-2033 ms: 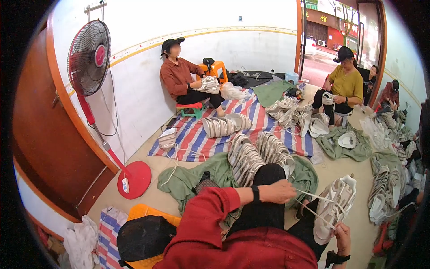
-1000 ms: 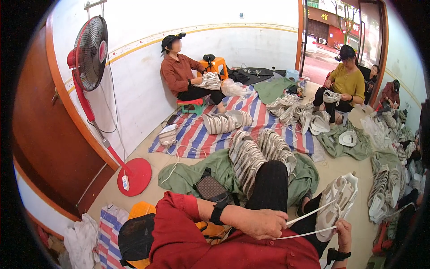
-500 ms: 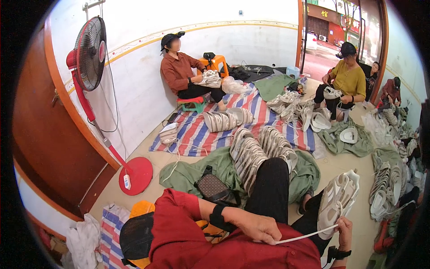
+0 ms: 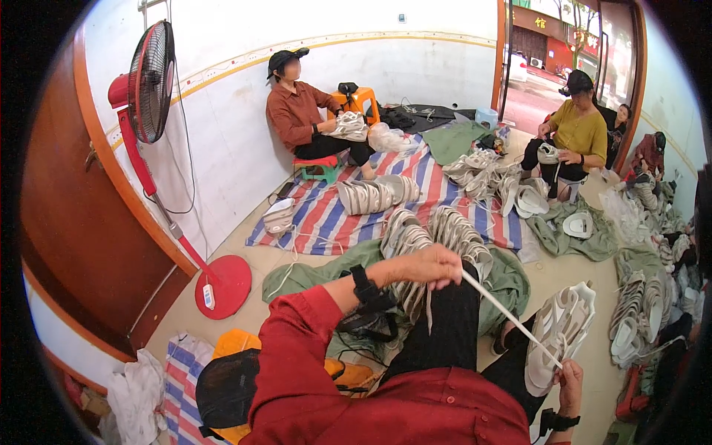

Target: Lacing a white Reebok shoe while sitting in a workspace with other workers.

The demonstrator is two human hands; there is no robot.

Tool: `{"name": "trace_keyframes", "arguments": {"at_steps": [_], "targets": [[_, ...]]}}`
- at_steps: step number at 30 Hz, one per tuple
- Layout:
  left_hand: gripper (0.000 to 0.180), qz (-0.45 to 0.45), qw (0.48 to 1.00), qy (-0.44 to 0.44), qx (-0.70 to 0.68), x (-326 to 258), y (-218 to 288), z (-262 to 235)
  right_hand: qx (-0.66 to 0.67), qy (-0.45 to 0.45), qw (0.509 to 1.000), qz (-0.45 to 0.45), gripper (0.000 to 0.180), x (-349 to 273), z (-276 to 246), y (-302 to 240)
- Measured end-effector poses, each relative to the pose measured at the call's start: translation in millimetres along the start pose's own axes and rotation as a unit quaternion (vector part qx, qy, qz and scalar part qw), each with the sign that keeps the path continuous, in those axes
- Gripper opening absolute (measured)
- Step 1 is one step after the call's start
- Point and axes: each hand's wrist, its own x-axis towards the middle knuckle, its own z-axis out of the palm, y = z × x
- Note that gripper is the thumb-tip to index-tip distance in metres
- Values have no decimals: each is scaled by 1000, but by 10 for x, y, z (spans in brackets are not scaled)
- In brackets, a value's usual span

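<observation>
Head view: white-and-beige openwork shoe upper, tilted; left of it, the left hand, raised since earlier, pinches a taut white lace; the right hand grips it too.

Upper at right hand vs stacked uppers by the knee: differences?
The upper at the right hand is single; the stacked uppers are many, in two rows.
A lace stretches from the upper to the left hand; the stacked uppers sit packed together.
Both: white and beige.

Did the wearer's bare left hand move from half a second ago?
Yes, upward in view: the bare left hand was below the nearest stacked beige-and-white shoe uppers; now it overlaps them.
</observation>
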Motion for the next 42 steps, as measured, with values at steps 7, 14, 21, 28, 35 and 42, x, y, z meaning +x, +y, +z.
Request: {"name": "trace_keyframes", "arguments": {"at_steps": [7,14,21,28,35,42], "targets": [[20,58,948,188,250,627,-550,-525,-8,-37,999,-2,24,-40,42,-98],[23,157,912,262,276,1259,-690,429,4,-40,999,-34,23,-86,37,-32],[18,387,903,-25,184,1324,-662,2392,27,-35,998,-41,21,-141,69,-74],[25,387,903,-3,185,1535,-716,2834,44,-18,998,-41,21,-277,93,-204],[28,376,893,6,248,1467,-614,2898,65,-11,988,-137,25,-412,-13,-511],[37,370,881,-7,295,1410,-675,2866,112,84,969,-206,23,-394,-456,-717]]}}
